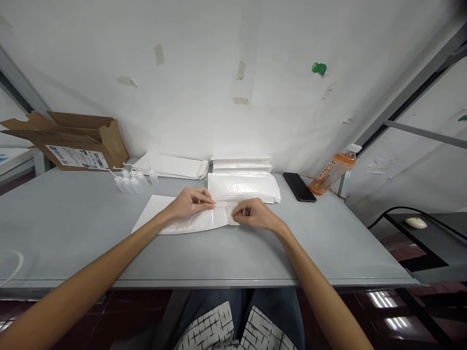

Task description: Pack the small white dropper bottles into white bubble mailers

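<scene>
A white bubble mailer (199,223) lies flat on the grey table in front of me, its long side running left to right. My left hand (189,201) pinches the mailer's upper edge near its right end. At that right end, my right hand (254,214) has its thumb and fingers closed on the thin, crinkled flap. My fingers cover part of this end, and whether anything is inside the mailer cannot be seen. Just behind my hands lies a stack of bubble mailers (243,187).
Farther back are more folded mailers (242,165) and a flat white stack (175,165). Several small white bottles (130,182) stand left, before an open cardboard box (82,141). A black phone (299,187) and a tilted orange drink bottle (332,172) are at right.
</scene>
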`<state>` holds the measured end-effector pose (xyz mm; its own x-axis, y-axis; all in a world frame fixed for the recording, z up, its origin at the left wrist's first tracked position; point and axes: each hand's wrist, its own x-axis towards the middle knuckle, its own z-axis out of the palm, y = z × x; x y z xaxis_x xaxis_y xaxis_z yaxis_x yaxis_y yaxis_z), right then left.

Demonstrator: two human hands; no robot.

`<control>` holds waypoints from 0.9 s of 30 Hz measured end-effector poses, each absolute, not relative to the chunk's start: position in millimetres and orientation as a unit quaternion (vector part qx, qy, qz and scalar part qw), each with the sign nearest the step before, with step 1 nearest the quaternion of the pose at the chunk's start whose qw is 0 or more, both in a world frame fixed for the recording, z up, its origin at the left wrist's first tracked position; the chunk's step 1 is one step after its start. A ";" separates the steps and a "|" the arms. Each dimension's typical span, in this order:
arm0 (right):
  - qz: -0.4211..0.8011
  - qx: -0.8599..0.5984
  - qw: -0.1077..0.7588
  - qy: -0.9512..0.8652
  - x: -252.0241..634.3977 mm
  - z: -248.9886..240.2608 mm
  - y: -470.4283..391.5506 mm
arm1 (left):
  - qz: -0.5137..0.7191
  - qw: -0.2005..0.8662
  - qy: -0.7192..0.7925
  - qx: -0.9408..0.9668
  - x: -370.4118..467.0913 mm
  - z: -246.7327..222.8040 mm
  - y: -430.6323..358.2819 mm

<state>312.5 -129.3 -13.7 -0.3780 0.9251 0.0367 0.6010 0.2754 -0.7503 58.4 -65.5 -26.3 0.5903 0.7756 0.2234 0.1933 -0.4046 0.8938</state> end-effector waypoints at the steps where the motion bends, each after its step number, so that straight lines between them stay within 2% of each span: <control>1: 0.333 -0.498 0.243 -0.763 312.5 -13.6 -129.4 | 0.326 0.446 0.312 0.773 58.4 -26.6 -65.3; 12: 0.288 -0.526 0.234 -0.765 296.6 -22.1 -128.6 | 0.313 0.446 0.315 0.777 59.7 -28.9 -65.6; 20: 0.325 -0.512 0.266 -0.749 291.3 -29.8 -128.5 | 0.301 0.431 0.314 0.791 58.7 -27.0 -64.7; 27: 0.408 -0.471 0.295 -0.725 295.6 -28.9 -127.7 | 0.300 0.442 0.319 0.783 57.7 -27.0 -63.8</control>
<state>295.6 -127.7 -28.9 -0.3834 0.9226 0.0436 0.4422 0.2248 -0.8683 57.7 -63.8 -27.0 0.6169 0.7643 0.1876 0.2346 -0.4062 0.8832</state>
